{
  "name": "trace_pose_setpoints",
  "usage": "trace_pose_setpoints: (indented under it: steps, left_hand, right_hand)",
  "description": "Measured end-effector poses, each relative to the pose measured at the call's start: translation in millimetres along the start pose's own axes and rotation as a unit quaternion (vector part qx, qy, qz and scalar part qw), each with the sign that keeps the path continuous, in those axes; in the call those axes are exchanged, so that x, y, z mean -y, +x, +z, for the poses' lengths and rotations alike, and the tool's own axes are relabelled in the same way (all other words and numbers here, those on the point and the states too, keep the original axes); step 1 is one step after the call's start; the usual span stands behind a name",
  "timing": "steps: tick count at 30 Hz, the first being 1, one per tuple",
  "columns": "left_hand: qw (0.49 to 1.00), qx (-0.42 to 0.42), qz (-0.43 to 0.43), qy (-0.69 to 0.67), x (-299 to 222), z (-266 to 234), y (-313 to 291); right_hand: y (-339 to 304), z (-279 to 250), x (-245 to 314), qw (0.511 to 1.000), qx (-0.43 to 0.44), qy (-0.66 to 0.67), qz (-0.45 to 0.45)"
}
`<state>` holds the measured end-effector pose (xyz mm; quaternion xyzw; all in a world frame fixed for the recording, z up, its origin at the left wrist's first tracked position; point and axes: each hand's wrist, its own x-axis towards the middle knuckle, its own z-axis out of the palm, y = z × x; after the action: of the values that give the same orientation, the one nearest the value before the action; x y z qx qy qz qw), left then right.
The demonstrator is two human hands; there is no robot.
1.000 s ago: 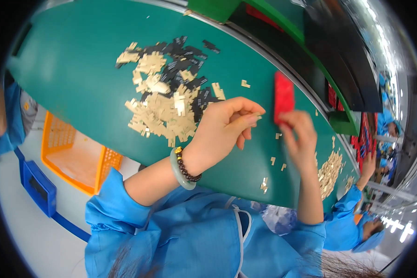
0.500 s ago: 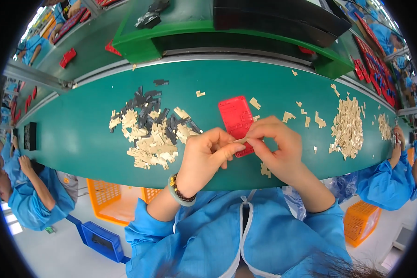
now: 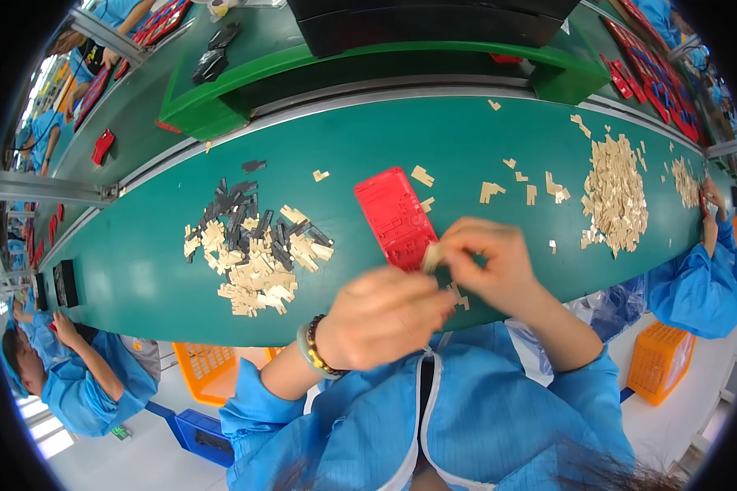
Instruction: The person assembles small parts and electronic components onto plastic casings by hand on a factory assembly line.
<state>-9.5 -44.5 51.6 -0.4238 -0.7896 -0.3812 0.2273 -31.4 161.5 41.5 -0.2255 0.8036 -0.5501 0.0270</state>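
A red plastic housing (image 3: pixel 395 214) with moulded ribs lies on the green bench in front of me. My right hand (image 3: pixel 485 260) is closed in a pinch on a small flat cream piece (image 3: pixel 431 257), held over the near end of the housing. My left hand (image 3: pixel 389 317) is nearer to my body, its fingers smeared by motion, so whether it holds anything is unclear. Left of the housing is a pile of cream pieces (image 3: pixel 258 280) mixed with black pieces (image 3: pixel 241 222). Further cream pieces (image 3: pixel 454 295) lie partly hidden beside my right hand.
A large heap of cream pieces (image 3: pixel 616 196) lies at the right, with loose ones between it and the housing. At the back stands a green shelf (image 3: pixel 209 102) bearing a black box (image 3: pixel 434 24). Co-workers sit at both sides (image 3: pixel 82 368). Orange crates (image 3: pixel 663 360) stand below the bench.
My left hand has come away from the cream piece and moved down toward my body. The right hand keeps the piece. The whole view has shifted slightly.
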Motion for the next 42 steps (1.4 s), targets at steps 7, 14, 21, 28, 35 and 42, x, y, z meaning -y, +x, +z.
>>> trace_pose_setpoints:
  steps: [7, 14, 21, 28, 35, 42]
  left_hand:
    - [0.999, 0.035, -0.014, -0.031, 18.5, 11.7, -9.2]
    - [0.99, -0.011, 0.085, 0.108, 12.6, 12.3, -2.9]
    - [0.988, 0.016, -0.106, 0.11, 10.6, 10.8, 1.0]
    - [0.966, 0.023, -0.243, -0.085, 9.3, 12.4, -2.0]
    - [0.968, 0.048, -0.219, 0.111, 49.2, 12.2, -21.1]
    - [0.947, 0.142, -0.153, 0.245, 44.4, 27.5, -29.2]
  right_hand:
    - [-12.1, -26.3, -11.0, 0.991, -0.081, -0.109, -0.001]
    - [2.0, -14.6, 8.6, 0.979, 0.137, -0.088, -0.125]
    - [-13.6, -32.3, -7.8, 0.953, 0.052, -0.272, -0.12]
    - [2.5, 6.3, 13.8, 0.903, -0.034, -0.376, -0.205]
    - [68.3, 19.4, -28.0, 0.955, -0.09, -0.221, -0.179]
    - [94.9, 27.3, -43.4, 0.967, 0.019, 0.093, 0.238]
